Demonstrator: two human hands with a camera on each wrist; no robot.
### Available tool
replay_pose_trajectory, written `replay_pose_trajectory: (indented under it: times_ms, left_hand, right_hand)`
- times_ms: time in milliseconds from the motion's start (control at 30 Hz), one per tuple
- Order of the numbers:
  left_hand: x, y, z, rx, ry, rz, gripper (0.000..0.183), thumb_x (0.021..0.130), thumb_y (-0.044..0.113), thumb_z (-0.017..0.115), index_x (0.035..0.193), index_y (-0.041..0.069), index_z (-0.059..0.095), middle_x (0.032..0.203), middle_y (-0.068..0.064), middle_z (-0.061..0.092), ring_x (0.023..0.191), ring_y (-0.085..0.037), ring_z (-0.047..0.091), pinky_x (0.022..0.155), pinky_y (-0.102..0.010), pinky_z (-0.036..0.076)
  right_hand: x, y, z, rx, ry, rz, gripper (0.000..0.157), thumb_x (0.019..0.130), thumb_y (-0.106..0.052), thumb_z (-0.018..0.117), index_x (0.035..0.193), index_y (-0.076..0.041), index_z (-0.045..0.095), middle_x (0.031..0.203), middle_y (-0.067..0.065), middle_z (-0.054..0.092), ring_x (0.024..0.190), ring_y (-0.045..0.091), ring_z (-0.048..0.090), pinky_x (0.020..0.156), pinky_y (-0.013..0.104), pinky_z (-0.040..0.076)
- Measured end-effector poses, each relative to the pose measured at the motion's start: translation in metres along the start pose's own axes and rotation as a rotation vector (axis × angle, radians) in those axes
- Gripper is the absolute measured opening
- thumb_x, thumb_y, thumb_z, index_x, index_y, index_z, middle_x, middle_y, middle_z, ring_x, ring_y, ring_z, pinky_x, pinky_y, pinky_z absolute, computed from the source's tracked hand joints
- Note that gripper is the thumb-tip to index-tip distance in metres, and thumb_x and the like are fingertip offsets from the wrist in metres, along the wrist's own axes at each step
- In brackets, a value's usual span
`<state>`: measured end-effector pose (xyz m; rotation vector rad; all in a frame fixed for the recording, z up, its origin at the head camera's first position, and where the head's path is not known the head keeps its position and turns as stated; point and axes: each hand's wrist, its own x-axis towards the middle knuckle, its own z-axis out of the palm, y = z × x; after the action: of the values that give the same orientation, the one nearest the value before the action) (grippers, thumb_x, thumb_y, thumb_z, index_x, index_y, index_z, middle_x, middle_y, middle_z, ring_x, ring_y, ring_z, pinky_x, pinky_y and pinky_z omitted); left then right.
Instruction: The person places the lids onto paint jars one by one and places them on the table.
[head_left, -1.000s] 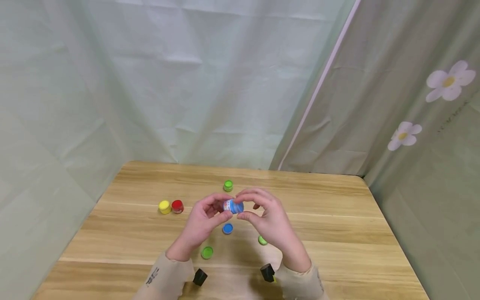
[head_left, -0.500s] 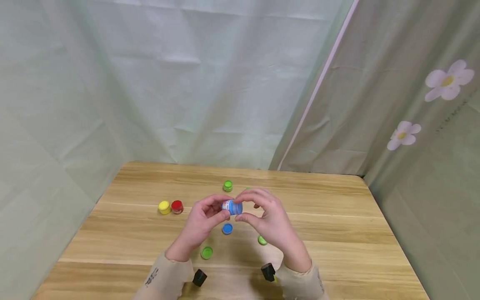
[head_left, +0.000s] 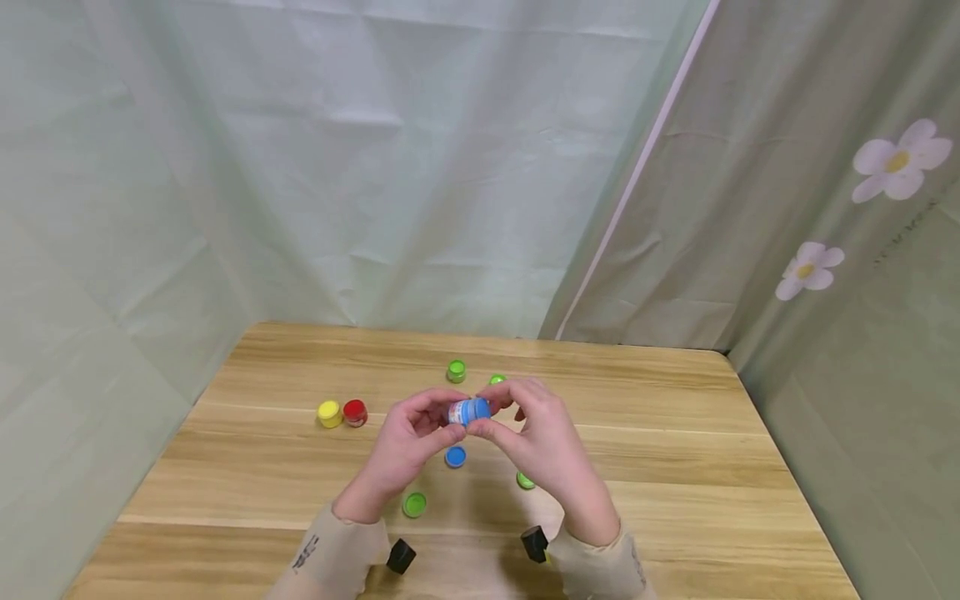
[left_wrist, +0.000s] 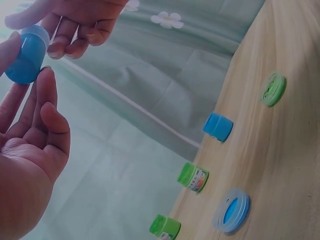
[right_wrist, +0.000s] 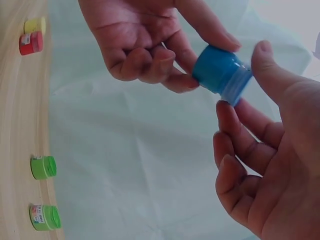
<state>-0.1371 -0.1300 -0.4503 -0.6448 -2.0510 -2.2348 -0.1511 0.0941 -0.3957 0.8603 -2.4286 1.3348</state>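
A small blue jar [head_left: 461, 412] with a printed label is held tilted above the middle of the table. My left hand [head_left: 401, 446] grips its body between thumb and fingers. My right hand [head_left: 542, 429] pinches the other end, where a translucent rim [right_wrist: 236, 86] shows in the right wrist view. Below the hands lies a round blue lid [head_left: 455, 457]. One green lid [head_left: 414, 505] is near my left wrist, and a second green lid [head_left: 526, 480] is by my right wrist. Another blue jar [left_wrist: 218, 126] stands on the table in the left wrist view.
Two green jars [head_left: 457, 372] [left_wrist: 193, 177] stand toward the back. A yellow jar [head_left: 329, 414] and a red jar [head_left: 356, 413] sit side by side at the left. Curtains [head_left: 420, 167] hang behind the wooden table [head_left: 675, 467].
The right fingers have shifted slightly around the jar's end, which now shows a solid blue face. A green jar behind the right hand has come into view. The left hand stays nearly still.
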Motion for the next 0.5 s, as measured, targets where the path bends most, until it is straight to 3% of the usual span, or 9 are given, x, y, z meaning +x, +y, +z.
replay_pose_trajectory:
  times_ms: [133,300,500]
  left_hand:
    - [0.0,-0.0028,0.0008,-0.012,-0.007,0.019,0.032,0.1,0.004,0.075,0.131,-0.002,0.067,0.107,-0.005,0.069,0.095,-0.019,0.063,0.081,-0.026,0.056]
    - [0.0003,-0.0048,0.0029,-0.007,-0.017,0.032,0.032,0.1,0.008,0.076,0.129,-0.002,0.068,0.105,-0.002,0.07,0.094,-0.018,0.063,0.08,-0.027,0.055]
    - [0.0002,-0.0034,0.0058,0.006,-0.008,0.014,0.034,0.1,0.013,0.078,0.129,-0.002,0.069,0.105,-0.006,0.07,0.093,-0.017,0.063,0.079,-0.027,0.055]
  right_hand:
    - [-0.0004,-0.0032,0.0026,-0.039,0.005,0.068,0.025,0.085,-0.032,0.092,0.095,-0.023,0.071,0.09,-0.018,0.066,0.087,0.008,0.06,0.069,0.033,0.051]
    - [-0.0015,-0.0047,0.0043,-0.123,0.025,0.076,0.025,0.091,-0.036,0.087,0.086,-0.023,0.065,0.084,-0.015,0.064,0.078,0.009,0.054,0.063,0.028,0.048]
    - [-0.0025,-0.003,0.0042,-0.176,0.023,0.069,0.028,0.106,-0.038,0.068,0.083,-0.023,0.068,0.081,-0.013,0.064,0.084,0.013,0.059,0.07,0.033,0.05]
